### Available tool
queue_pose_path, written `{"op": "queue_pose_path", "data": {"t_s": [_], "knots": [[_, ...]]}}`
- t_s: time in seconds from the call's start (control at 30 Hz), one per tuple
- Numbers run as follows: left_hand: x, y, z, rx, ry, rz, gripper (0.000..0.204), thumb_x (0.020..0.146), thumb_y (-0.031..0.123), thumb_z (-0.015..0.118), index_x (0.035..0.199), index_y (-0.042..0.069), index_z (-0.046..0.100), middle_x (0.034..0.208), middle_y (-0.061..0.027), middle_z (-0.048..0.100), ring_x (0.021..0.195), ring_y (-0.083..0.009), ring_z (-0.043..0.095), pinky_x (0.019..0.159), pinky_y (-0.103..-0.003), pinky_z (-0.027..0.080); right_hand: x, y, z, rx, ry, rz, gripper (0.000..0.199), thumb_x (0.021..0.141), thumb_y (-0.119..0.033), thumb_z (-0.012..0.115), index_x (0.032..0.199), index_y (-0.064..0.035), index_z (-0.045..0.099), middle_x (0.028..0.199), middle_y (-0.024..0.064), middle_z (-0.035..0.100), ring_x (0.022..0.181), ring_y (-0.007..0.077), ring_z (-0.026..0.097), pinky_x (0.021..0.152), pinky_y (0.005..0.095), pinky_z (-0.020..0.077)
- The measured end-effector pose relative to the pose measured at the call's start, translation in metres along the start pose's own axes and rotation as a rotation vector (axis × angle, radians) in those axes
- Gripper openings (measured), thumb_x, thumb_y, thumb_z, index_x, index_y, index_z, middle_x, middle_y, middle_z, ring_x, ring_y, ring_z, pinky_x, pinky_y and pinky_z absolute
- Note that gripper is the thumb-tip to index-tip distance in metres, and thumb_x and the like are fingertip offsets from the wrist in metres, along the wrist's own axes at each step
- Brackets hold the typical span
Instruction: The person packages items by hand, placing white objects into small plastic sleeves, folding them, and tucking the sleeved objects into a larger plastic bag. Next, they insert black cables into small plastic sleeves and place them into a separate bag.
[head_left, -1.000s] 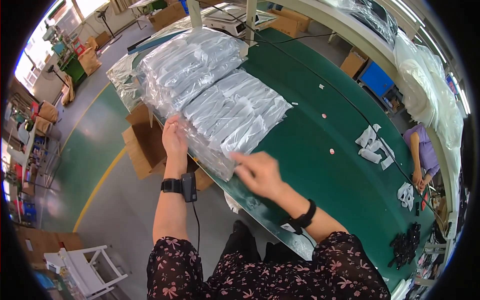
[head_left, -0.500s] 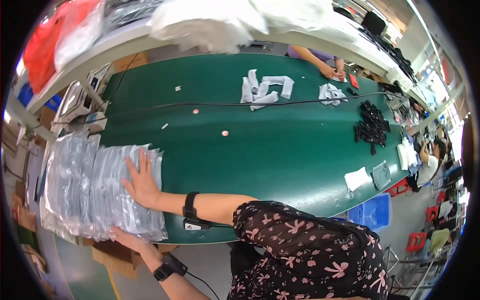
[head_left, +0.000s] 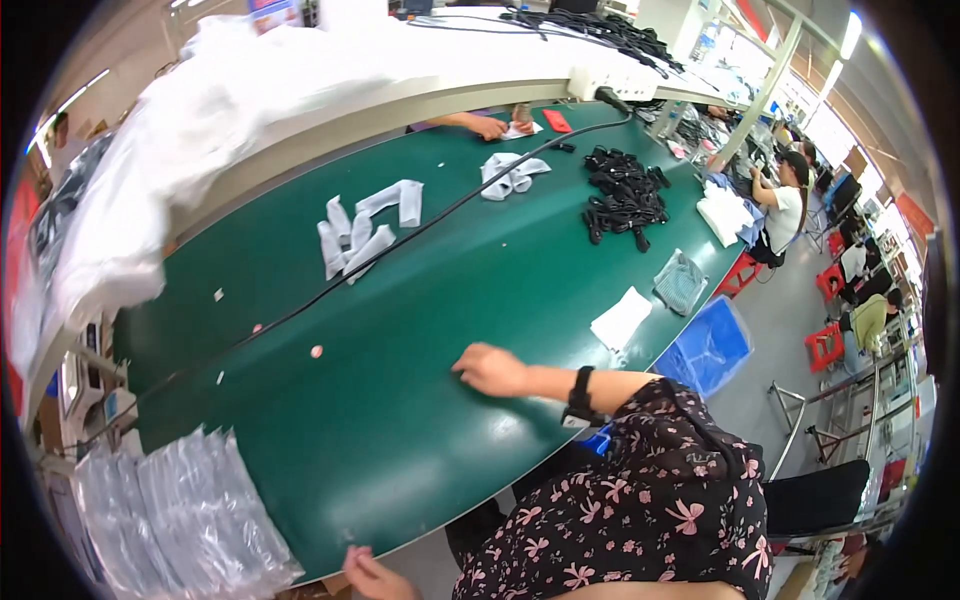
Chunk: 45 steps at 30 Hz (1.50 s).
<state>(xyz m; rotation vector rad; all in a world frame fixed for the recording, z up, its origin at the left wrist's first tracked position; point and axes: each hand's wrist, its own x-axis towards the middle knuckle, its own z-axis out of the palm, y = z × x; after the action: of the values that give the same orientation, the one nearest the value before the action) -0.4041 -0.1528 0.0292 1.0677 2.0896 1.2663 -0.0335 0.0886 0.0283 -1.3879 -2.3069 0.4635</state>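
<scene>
My right hand (head_left: 490, 370) is over the middle of the green table with its fingers curled in. Nothing shows sticking out of it. At the table's near edge my left hand (head_left: 375, 577) comes in from the bottom, its fingers slightly apart and partly cut off by the picture's rim. I see nothing in it. The pile of clear plastic bags with grey contents (head_left: 185, 515) lies at the lower left, nearest to my left hand and apart from it. To the right of my right hand lie a stack of white sheets (head_left: 622, 319) and a bagged grey-green item (head_left: 682, 281).
Folded light-grey strips (head_left: 372, 240) and a bundle of black cables (head_left: 625, 195) lie on the green table (head_left: 420, 300). A black cord (head_left: 330, 290) crosses above it. Another person's hand (head_left: 490, 127) is at the far side. A blue bin (head_left: 705, 345) stands off the right edge.
Both my hands have left the pile of bags. The right hand has moved right over the table, and its spread fingers have curled. The view has turned to the right.
</scene>
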Motion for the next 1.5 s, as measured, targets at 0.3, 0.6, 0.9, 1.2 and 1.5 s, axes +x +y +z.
{"op": "queue_pose_path", "data": {"t_s": [0.3,0.6,0.9,1.2,1.5], "knots": [[-0.024,0.117,0.195,0.539,-0.675,0.616,0.055,0.085,0.021,0.064,0.135,0.005,0.048,0.146,-0.0259,0.032,0.140,-0.0441,0.025,0.111,-0.059,0.017,0.036,0.159,-0.084,-0.030,0.332,0.064,0.019,0.083,-0.010,0.062,0.100,-0.0033,0.064,0.093,0.0147,0.060,0.094,0.0334,0.059,0.083,0.0424,0.0499],[-0.044,0.132,0.244,0.907,-0.596,0.516,0.070,0.088,0.040,0.056,0.146,0.007,0.036,0.157,-0.0247,0.015,0.146,-0.0427,0.010,0.112,-0.065,0.001,-0.050,0.277,-0.198,-0.151,0.343,0.066,0.013,0.081,-0.006,0.063,0.093,-0.0034,0.065,0.090,0.0149,0.058,0.088,0.0347,0.059,0.077,0.0426,0.0506],[-0.061,0.122,0.253,0.956,-0.460,0.581,0.068,0.090,0.036,0.053,0.149,0.010,0.033,0.159,-0.0176,0.016,0.147,-0.0371,0.012,0.114,-0.062,0.003,-0.168,0.356,-0.257,-0.417,0.464,0.178,0.023,0.076,-0.004,0.063,0.100,-0.0034,0.064,0.094,0.0139,0.058,0.090,0.0346,0.058,0.076,0.0448,0.0502],[-0.066,0.109,0.282,0.776,-0.125,0.767,0.037,0.092,0.018,0.060,0.128,0.009,0.057,0.143,-0.0160,0.044,0.133,-0.0334,0.041,0.109,-0.048,0.033,-0.138,0.426,-0.262,-0.611,0.434,0.240,0.057,0.073,-0.007,0.066,0.128,-0.0041,0.049,0.117,0.0227,0.050,0.096,0.0389,0.059,0.081,0.0469,0.0522],[-0.220,0.266,0.503,0.018,-0.633,0.861,0.015,0.079,0.007,0.073,0.092,0.002,0.068,0.090,-0.0119,0.061,0.080,-0.0255,0.063,0.068,-0.034,0.052,-0.141,0.386,-0.236,-0.333,0.127,0.196,0.044,0.084,-0.023,0.067,0.118,-0.0004,0.053,0.108,0.0251,0.053,0.088,0.0402,0.064,0.075,0.0451,0.0556]]}}
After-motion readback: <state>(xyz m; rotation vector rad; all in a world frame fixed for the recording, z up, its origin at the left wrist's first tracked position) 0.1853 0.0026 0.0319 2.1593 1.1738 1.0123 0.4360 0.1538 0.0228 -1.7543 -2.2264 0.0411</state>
